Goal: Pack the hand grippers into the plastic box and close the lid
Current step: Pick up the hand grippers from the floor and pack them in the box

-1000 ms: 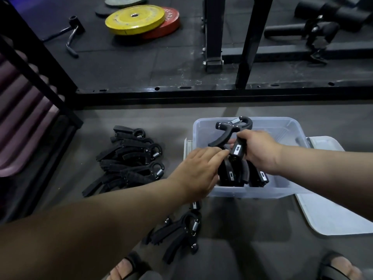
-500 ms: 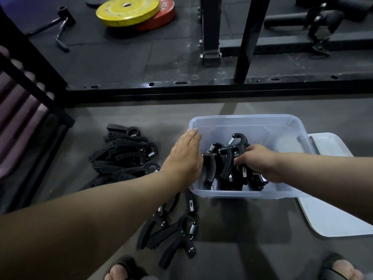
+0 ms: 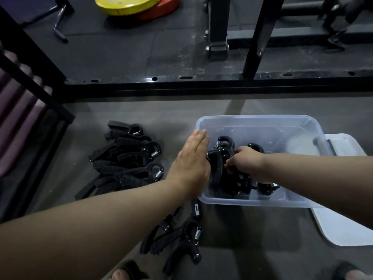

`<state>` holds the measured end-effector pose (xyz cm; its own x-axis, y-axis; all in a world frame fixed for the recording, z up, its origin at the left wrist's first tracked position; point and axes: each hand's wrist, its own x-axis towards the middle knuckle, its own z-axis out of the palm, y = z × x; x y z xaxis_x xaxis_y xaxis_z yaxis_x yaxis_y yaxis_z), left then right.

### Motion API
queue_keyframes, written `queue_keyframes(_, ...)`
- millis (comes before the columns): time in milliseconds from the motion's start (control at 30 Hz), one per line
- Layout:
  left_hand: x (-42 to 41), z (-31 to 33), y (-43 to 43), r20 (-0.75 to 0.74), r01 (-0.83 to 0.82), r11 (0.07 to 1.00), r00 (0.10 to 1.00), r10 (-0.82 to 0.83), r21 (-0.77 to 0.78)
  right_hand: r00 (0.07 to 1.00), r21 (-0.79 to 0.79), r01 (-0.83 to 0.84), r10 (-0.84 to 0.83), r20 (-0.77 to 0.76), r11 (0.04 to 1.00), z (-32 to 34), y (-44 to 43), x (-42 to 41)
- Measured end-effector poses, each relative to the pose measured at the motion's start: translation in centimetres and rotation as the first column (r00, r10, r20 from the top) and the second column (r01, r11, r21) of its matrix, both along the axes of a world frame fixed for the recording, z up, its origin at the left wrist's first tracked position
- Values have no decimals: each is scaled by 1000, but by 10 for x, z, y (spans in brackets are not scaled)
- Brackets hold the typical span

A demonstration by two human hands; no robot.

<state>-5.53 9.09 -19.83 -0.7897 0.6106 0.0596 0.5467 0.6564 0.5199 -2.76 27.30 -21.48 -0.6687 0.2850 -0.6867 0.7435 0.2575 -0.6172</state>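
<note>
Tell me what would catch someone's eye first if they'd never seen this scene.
Probably the clear plastic box on the grey floor at centre, with both hands inside it: the right hand grasps black spring hand grippers while the left hand rests flat against the stack. Next, the pile of black hand grippers left of the box, and the yellow weight plate far back.

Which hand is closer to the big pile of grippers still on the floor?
Left. The left hand lies flat at the plastic box's left wall, just right of the pile. The right hand is inside the box, farther away.
</note>
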Motion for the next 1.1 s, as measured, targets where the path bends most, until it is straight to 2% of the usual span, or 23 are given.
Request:
queue_keyframes(67, 0, 1, 0, 1, 2, 1000, 1000, -2, 8, 984, 267, -178, 171, 52, 947, -3, 1, -1)
queue_keyframes(133, 1, 1, -1, 8, 4, 1000, 1000, -4, 14, 920, 476, -389, 362, 153, 789, -2, 2, 1)
queue_keyframes(200, 0, 2, -1, 12, 3, 1000, 1000, -4, 17, 858, 533, -502, 468, 210, 682, -4, 3, 4)
queue_keyframes(267, 1, 2, -2, 16, 3, 1000, 1000, -4, 22, 817, 550, -561, 522, 246, 619, -2, 3, 6)
queue_keyframes(500, 1, 3, -1, 19, 0, 1000, 1000, 0, 9, 818, 524, -567, 513, 262, 636, 6, 3, 4)
queue_keyframes(667, 1, 5, -1, 23, 1, 1000, 1000, -1, -1, 766, 458, -639, 567, 303, 618, 1, 0, 13)
queue_keyframes(1000, 1, 6, -1, 38, 0, 1000, 999, 0, 1, 764, 461, -639, 580, 284, 616, 0, -1, 15)
queue_keyframes(1100, 1, 6, -1, 41, 6, 1000, 999, -6, -2, 780, 523, -616, 551, 297, 589, 6, -4, 18)
